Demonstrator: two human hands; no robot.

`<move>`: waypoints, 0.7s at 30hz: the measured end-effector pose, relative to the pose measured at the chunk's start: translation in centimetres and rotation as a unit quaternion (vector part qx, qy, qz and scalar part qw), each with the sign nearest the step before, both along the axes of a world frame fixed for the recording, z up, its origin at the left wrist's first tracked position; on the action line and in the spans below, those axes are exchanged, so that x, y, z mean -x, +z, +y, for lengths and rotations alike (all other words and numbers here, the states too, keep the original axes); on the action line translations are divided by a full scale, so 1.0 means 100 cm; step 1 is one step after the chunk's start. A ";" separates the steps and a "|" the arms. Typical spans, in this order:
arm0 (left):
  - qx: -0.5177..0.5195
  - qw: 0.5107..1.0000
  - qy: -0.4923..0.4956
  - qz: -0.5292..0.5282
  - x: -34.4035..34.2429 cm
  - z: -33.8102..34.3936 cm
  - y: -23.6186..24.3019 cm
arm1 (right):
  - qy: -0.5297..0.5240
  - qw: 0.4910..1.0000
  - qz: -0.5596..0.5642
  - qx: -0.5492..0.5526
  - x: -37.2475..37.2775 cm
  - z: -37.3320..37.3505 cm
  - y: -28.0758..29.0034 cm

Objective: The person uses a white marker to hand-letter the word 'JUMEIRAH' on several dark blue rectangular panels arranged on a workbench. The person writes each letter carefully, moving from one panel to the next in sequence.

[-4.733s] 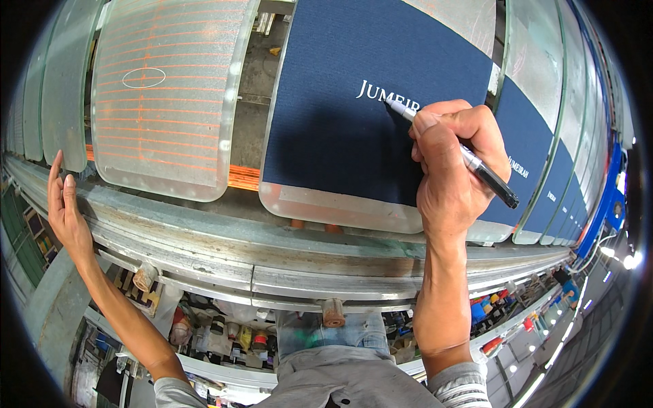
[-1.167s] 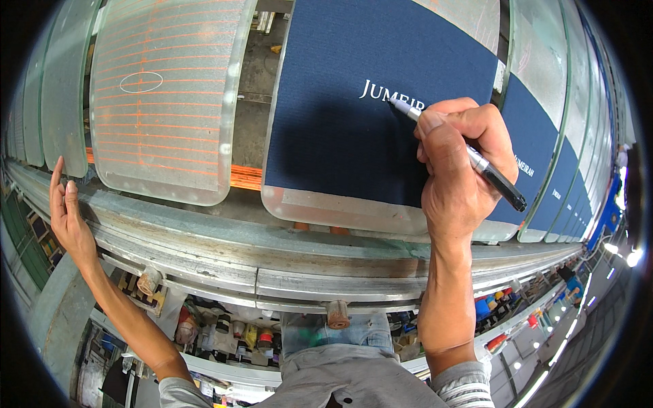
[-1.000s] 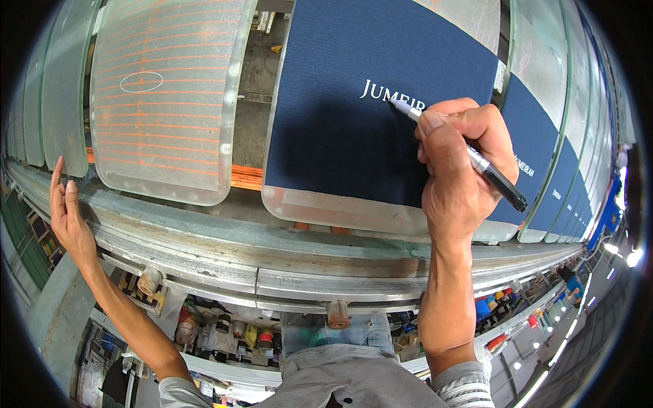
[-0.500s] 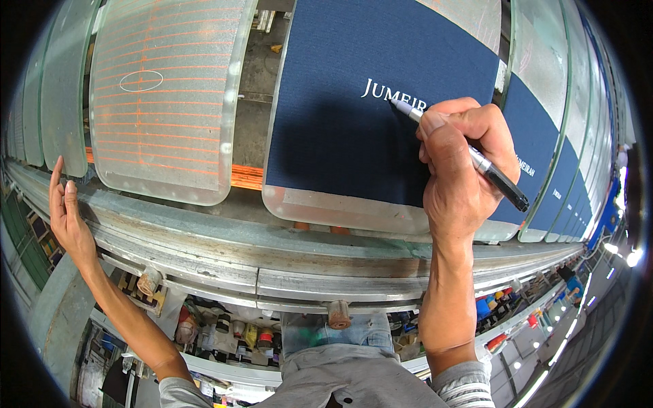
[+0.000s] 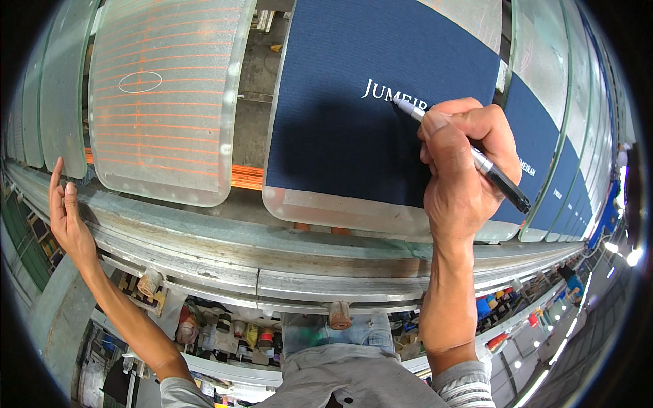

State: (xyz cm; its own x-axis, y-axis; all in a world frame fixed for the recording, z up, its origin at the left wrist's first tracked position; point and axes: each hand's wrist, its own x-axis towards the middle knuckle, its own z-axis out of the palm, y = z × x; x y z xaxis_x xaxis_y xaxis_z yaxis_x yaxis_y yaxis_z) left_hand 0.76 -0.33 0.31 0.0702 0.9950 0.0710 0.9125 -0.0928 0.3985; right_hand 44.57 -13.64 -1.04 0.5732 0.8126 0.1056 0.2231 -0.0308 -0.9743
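Note:
My right hand (image 5: pixel 466 163) is closed round a marker pen (image 5: pixel 483 163) with a silver-grey barrel and a black end. The pen slants down to the left, and its tip is at the white printed lettering (image 5: pixel 374 90) on a dark blue ribbed fabric panel (image 5: pixel 326 143). My fingers cover the right end of that lettering. Under the fabric lies a pale glass-like board (image 5: pixel 299 205), whose rounded edge shows below it. At the far left my left hand (image 5: pixel 71 221) is open with nothing in it, fingers stretched up beside the lower corner of another glass-like board (image 5: pixel 64 129).
Left of the fabric lies a board with orange lines (image 5: pixel 163 136) and a white oval outline. More boards with blue fabric pieces (image 5: pixel 530 136) stretch away to the right. A metal rail (image 5: pixel 272 238) runs along the near edge, with a shelf of bottles and containers (image 5: pixel 231 333) below.

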 end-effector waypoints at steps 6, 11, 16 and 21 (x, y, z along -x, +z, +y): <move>-0.039 0.999 -0.027 -0.010 -0.005 0.000 -0.003 | 0.005 1.000 -0.008 0.001 -0.001 0.000 0.000; -0.056 0.998 -0.041 -0.014 -0.007 0.001 -0.004 | 0.009 1.000 -0.015 -0.002 0.000 0.001 -0.001; -0.008 1.000 -0.006 0.002 0.001 -0.001 -0.001 | -0.023 0.999 0.033 -0.006 0.002 0.001 0.001; -0.011 0.999 -0.023 -0.034 0.000 0.001 0.001 | -0.058 0.996 0.063 -0.001 0.002 0.000 0.002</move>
State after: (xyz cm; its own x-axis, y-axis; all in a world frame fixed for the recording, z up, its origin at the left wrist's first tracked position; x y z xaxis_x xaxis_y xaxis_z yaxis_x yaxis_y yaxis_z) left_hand 0.81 -0.27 0.39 0.1095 0.9891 0.0986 0.8783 -0.1428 0.4564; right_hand 44.37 -13.64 -0.83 0.6727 0.7394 0.0292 0.0947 -0.0469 -0.9944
